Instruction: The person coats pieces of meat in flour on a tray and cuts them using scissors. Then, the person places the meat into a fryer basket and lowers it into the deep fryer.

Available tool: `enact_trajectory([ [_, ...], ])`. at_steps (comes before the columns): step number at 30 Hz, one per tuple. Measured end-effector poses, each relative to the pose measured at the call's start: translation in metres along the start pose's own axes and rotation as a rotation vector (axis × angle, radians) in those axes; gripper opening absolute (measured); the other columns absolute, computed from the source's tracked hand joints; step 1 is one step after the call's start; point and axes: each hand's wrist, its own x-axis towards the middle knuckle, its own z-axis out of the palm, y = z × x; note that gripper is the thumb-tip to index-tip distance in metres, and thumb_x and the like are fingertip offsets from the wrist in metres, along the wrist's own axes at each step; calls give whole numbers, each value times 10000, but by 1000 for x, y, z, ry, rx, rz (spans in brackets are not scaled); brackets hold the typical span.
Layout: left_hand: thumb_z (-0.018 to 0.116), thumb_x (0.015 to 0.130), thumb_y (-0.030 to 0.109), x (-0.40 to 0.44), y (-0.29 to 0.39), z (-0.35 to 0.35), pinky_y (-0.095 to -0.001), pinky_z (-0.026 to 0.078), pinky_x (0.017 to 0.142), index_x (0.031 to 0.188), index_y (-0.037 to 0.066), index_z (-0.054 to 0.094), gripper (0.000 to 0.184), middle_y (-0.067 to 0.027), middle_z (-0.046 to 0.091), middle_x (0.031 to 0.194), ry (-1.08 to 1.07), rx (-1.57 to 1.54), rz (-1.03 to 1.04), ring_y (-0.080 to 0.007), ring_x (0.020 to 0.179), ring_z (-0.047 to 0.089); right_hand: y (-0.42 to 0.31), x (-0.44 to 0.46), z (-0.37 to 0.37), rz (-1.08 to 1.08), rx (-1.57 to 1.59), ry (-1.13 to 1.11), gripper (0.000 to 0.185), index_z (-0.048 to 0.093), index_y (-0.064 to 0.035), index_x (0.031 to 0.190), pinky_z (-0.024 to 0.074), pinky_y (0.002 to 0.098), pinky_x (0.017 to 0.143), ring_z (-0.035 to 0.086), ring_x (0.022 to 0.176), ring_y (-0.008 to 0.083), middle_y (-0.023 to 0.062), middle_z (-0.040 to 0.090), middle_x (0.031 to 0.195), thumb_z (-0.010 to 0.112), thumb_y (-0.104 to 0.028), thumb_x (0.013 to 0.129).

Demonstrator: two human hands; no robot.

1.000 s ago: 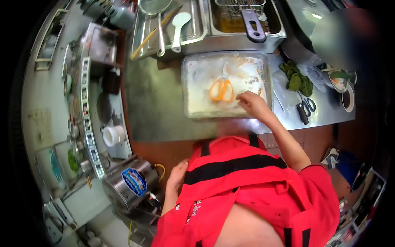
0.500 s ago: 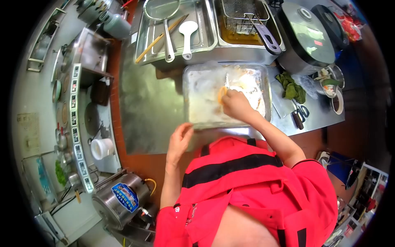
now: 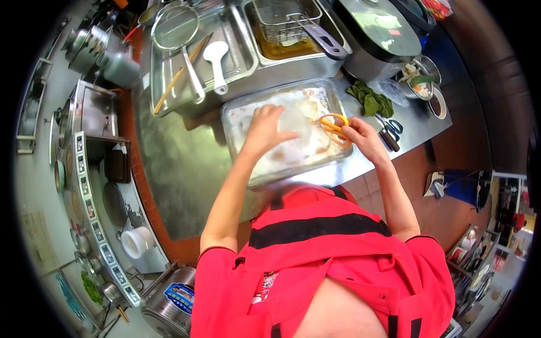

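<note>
A rectangular tray (image 3: 265, 172) with whitish contents and brown spots lies on the steel table. My right hand (image 3: 365, 138) holds orange-handled scissors (image 3: 336, 129) by one handle loop, over the tray's right side; their blades are blurred and point left. Over the left part of the tray is my left hand (image 3: 265, 130), its fingers and thumb spread. A pale, translucent patch shows beside its thumb, too blurred to make out. Whether the left fingertips touch the contents I cannot tell.
Behind the tray stand a steel pan (image 3: 239, 56) with a strainer (image 3: 176, 28) and white paddle (image 3: 216, 53), and a fryer with a wire basket (image 3: 287, 19). To the right are green cloth (image 3: 369, 98), dark-handled scissors (image 3: 394, 127), a bowl (image 3: 420, 87) and a large cooker (image 3: 377, 34).
My right hand has lifted the orange scissors from the tray and moved right. My left hand has come up from the table's front edge to over the tray. The view has turned and shifted.
</note>
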Motion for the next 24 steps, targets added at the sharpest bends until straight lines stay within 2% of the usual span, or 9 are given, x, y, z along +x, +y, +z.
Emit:
enact_trajectory([
  [4, 712, 839, 217, 11, -2, 18, -417, 479, 877, 974, 55, 684, 213, -163, 628, 1056, -151, -87, -144, -335, 970, 585, 13, -13, -4, 27, 189, 33, 302, 647, -10, 1172, 466, 238, 759, 575, 856, 94, 17, 633, 951, 589, -249, 996],
  [7, 669, 865, 177, 8, -20, 9, -415, 497, 787, 873, 35, 647, 144, -166, 648, 923, 28, -218, -203, -342, 863, 619, 9, -29, -18, 77, 443, 97, 325, 615, -1, 1203, 516, 282, 900, 636, 1016, 143, 69, 647, 1166, 566, -258, 1012],
  [10, 651, 872, 155, -2, -34, -13, -392, 496, 694, 872, 8, 619, 151, -181, 646, 820, 135, -235, -303, -327, 734, 621, 12, -43, -42, 90, 458, 152, 289, 621, 4, 1184, 523, 294, 919, 647, 1020, 155, 79, 661, 1158, 561, -220, 1011],
  [13, 645, 888, 164, -19, -51, -20, -370, 486, 632, 878, 1, 604, 168, -164, 635, 739, 205, -367, -407, -264, 643, 600, 39, -43, -51, 25, 258, 198, 255, 631, 7, 1165, 494, 248, 790, 609, 897, 99, 45, 661, 1035, 590, -173, 990],
  [15, 615, 938, 130, -35, -49, -23, -300, 498, 737, 951, 4, 610, 127, -86, 654, 875, 109, -404, -482, -162, 792, 608, 56, -42, -46, 14, 84, 154, 234, 631, 4, 1156, 451, 235, 706, 543, 832, 63, 10, 633, 940, 612, -138, 971],
  [17, 613, 968, 149, -55, -45, -15, -262, 502, 795, 1002, 11, 628, 143, -22, 655, 952, 76, -430, -549, -97, 873, 598, 49, -47, -31, -194, -317, 129, 200, 628, -9, 1101, 504, 304, 771, 635, 899, 217, 91, 660, 1069, 648, -89, 919],
  [18, 622, 965, 168, -63, -33, -11, -273, 504, 826, 1022, 9, 630, 169, -49, 668, 994, 36, -453, -547, -118, 912, 609, 50, -49, -26, -390, -485, 88, 196, 626, -9, 1078, 518, 334, 800, 653, 930, 290, 128, 656, 1131, 664, -74, 896],
  [19, 631, 962, 187, -69, -18, -6, -283, 506, 856, 1042, 7, 632, 196, -75, 681, 1037, -3, -478, -546, -138, 951, 620, 52, -54, -21, -351, -480, 27, 177, 629, -13, 1000, 514, 381, 883, 613, 1035, 380, 171, 610, 1217, 692, -65, 843],
  [24, 643, 930, 190, -91, 21, 32, -371, 417, 1046, 1100, 10, 632, 248, -226, 581, 1301, -118, -385, -401, -314, 1247, 537, 61, -50, 1, -526, -696, -78, 176, 627, -21, 910, 500, 404, 907, 590, 1087, 358, 153, 615, 1164, 726, -59, 770],
])
